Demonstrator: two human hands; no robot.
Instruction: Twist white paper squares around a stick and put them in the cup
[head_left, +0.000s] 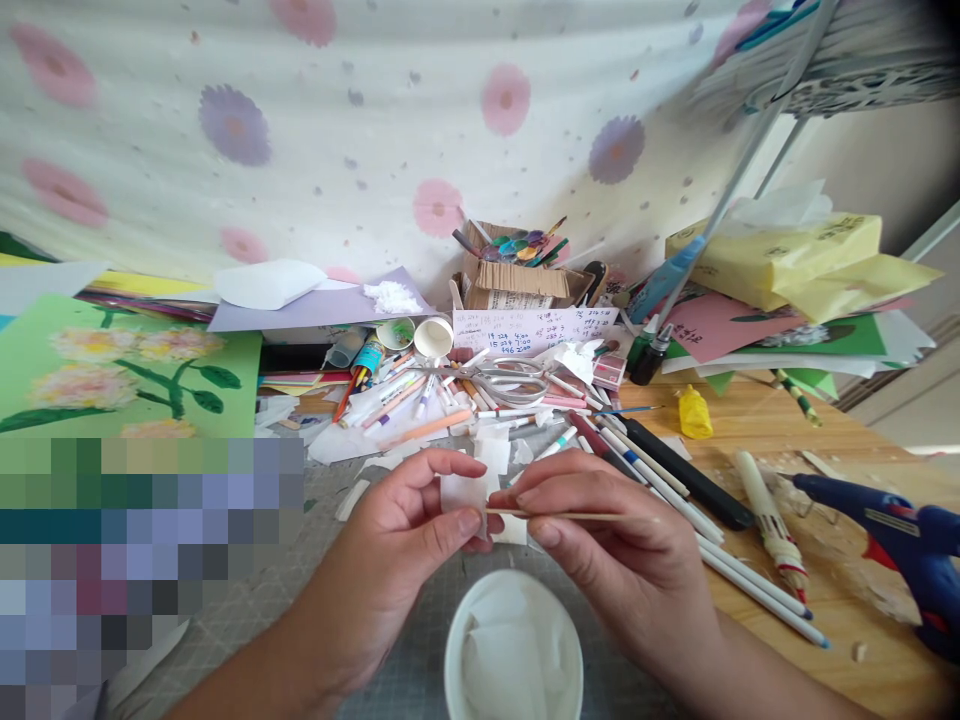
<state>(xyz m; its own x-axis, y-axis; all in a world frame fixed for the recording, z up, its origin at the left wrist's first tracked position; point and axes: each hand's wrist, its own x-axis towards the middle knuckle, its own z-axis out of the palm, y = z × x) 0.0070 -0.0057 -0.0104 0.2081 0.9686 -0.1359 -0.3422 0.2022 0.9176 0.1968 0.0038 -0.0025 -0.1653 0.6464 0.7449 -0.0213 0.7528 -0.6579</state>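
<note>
White tub (pixel 450 655) sits nearest the camera, below and between the wrists, with thin pale sheets (pixel 517 650) lying loose inside it. Just beyond its rim, the left hand (pixel 390 540) grips a small white paper piece (pixel 461 493) between thumb and fingers, its index finger arched away. The right hand (pixel 637 530) pinches a thin stick (pixel 589 516), held nearly level, its tip at the left thumb; whether the tip bears on the paper piece cannot be confirmed. Principal hazard: tearing or creasing, should the stick press too hard on such flimsy-looking stock. Secondary hazard: slippage, since the left thumb appears to secure only a small area; a sideways push by the stick could pull the sheet askew. If released, the piece could drop into the tub or mix with the similar white scraps (pixel 493 452) behind the hands, making it hard to pick out. Lateral clearance is limited: a wide swing of the right forearm could roll the markers (pixel 763 594) or knock the glue gun (pixel 892 520) on the worktop (pixel 862 425). Whether that gun is hot cannot be determined; if it is, contact could burn.
</note>
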